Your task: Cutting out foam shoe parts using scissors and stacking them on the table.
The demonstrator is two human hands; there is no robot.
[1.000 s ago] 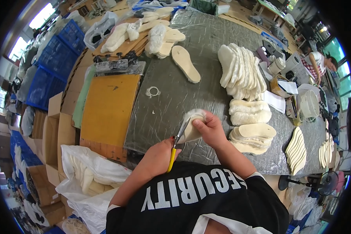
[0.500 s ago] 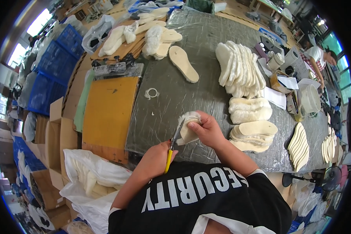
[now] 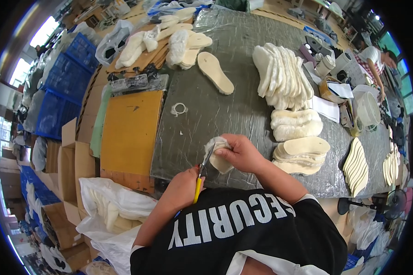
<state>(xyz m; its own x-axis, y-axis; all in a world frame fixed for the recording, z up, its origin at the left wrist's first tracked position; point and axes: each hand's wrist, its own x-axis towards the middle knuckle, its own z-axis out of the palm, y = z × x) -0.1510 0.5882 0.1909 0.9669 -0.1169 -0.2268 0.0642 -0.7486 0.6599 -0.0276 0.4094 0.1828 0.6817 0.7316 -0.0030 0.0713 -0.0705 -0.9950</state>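
Note:
My left hand (image 3: 181, 187) is closed around yellow-handled scissors (image 3: 198, 191), whose blades point up along the edge of a cream insole with white fleece (image 3: 220, 165). My right hand (image 3: 244, 153) pinches that insole, thumb on its smooth face, at the near edge of the table. Fleece bunches out at its upper end beside the blades. Past my hands, a single insole (image 3: 215, 73) lies smooth side up. To the right are a pile of fleecy insoles (image 3: 282, 75), a pair of fluffy ones (image 3: 296, 124) and a stack of smooth-faced ones (image 3: 303, 153).
A yellow-brown board (image 3: 132, 133) lies at left, with a white ring (image 3: 179, 109) beside it. A white plastic bag of insoles (image 3: 117, 195) and cardboard boxes (image 3: 69, 174) stand lower left. Cups and containers (image 3: 326, 66) crowd the right side, where another person (image 3: 376, 62) is at work.
The insole has turned in my right hand, its lower end now pointing down more. The scissors stay at its fleecy edge, and my view has shifted slightly.

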